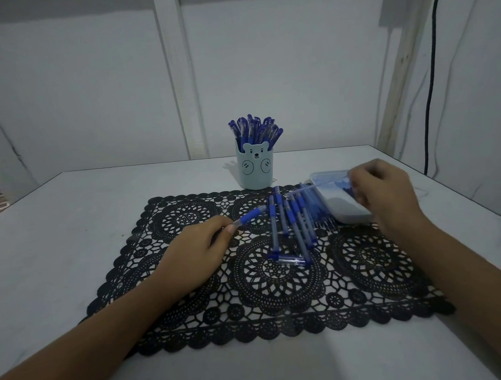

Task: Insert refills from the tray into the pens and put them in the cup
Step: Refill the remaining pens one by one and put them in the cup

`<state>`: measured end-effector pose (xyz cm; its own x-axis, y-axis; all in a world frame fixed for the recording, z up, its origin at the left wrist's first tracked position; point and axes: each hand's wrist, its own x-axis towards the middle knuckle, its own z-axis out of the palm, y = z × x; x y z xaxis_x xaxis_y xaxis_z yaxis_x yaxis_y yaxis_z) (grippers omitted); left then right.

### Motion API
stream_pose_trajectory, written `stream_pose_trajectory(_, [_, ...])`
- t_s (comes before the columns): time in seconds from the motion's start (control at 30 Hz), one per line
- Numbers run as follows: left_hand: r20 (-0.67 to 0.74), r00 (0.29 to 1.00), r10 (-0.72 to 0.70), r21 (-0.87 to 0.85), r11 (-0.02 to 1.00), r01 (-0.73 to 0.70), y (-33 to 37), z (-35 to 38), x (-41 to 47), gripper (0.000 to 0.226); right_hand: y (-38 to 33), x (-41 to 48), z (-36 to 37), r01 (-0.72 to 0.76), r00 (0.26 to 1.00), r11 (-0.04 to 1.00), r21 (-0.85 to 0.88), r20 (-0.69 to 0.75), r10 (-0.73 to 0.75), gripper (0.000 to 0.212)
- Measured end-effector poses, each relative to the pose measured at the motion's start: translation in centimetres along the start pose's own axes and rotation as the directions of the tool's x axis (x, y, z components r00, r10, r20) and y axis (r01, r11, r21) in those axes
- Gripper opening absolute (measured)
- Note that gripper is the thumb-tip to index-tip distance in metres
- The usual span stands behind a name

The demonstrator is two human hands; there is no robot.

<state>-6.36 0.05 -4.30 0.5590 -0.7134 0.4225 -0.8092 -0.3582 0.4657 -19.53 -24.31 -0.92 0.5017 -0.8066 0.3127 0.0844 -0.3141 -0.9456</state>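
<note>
My left hand (201,249) holds a blue pen barrel (250,215) by its lower end, tip pointing up and right over the black lace mat (191,307). My right hand (387,195) reaches into the pale tray (329,180) of blue refills at the mat's right rear, fingers curled among the refills; whether it pinches one is hidden. Several empty pen barrels (293,222) lie in a loose row between my hands. A clear pen cap (289,259) lies in front of them. The light blue bear cup (255,169) stands behind, packed with several capped pens.
The mat lies on a grey table (58,227) whose far edge meets a white wall. A black cable (431,81) hangs down at the right rear. Loose refills (327,224) stick out from under the tray's front edge.
</note>
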Motion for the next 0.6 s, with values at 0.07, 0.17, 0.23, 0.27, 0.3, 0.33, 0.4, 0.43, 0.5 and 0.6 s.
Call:
stream_pose_trajectory(0.07, [-0.002, 1.000, -0.019, -0.003, 1.000, 0.019, -0.1, 0.0, 0.0, 0.018, 0.0, -0.3, -0.2, 0.209, 0.973, 0.947, -0.244, -0.045, -0.226, 0.004])
stream_pose_trajectory(0.17, [0.013, 1.000, -0.013, 0.004, 1.000, 0.012, 0.0, 0.1, 0.1, 0.019, 0.9, -1.0, 0.3, 0.494, 0.859, 0.723, -0.483, 0.143, -0.492, 0.002])
stream_pose_trajectory(0.23, [0.016, 1.000, -0.015, 0.007, 1.000, 0.015, 0.0, 0.1, 0.0, 0.018, 1.6, -0.8, 0.8, 0.600, 0.793, 0.593, -0.537, 0.300, -0.531, 0.002])
stream_pose_trajectory(0.27, [0.016, 1.000, -0.019, 0.006, 1.000, 0.019, 0.0, 0.1, 0.0, 0.018, 1.9, -0.7, 0.9, 0.618, 0.783, 0.555, -0.557, 0.369, -0.502, 0.001])
stream_pose_trajectory(0.3, [0.017, 1.000, -0.021, 0.003, 1.000, 0.021, 0.0, 0.1, 0.0, 0.018, 2.1, -0.5, 0.9, 0.621, 0.783, 0.527, -0.581, 0.428, -0.451, 0.002])
stream_pose_trajectory(0.33, [0.017, 1.000, -0.021, 0.003, 1.000, 0.021, 0.0, 0.1, 0.0, 0.017, 2.4, -0.5, 0.8, 0.617, 0.787, 0.498, -0.610, 0.479, -0.389, 0.006])
stream_pose_trajectory(0.4, [0.020, 1.000, -0.019, 0.007, 1.000, 0.018, -0.1, 0.1, 0.0, 0.017, 2.7, -0.4, 0.5, 0.606, 0.794, 0.434, -0.667, 0.539, -0.281, 0.014])
stream_pose_trajectory(0.43, [0.022, 1.000, -0.019, 0.008, 1.000, 0.019, -0.1, 0.1, 0.0, 0.016, 2.6, -0.3, 0.4, 0.599, 0.798, 0.411, -0.687, 0.553, -0.240, 0.018])
stream_pose_trajectory(0.5, [0.020, 1.000, -0.022, 0.010, 1.000, 0.022, -0.1, 0.1, 0.0, 0.016, 2.2, -0.2, 0.1, 0.594, 0.798, 0.388, -0.704, 0.575, -0.180, 0.026])
stream_pose_trajectory(0.6, [0.018, 1.000, -0.026, 0.019, 1.000, 0.026, -0.1, 0.1, 0.0, 0.017, 1.7, -0.1, -0.3, 0.589, 0.793, 0.406, -0.698, 0.595, -0.129, 0.032])
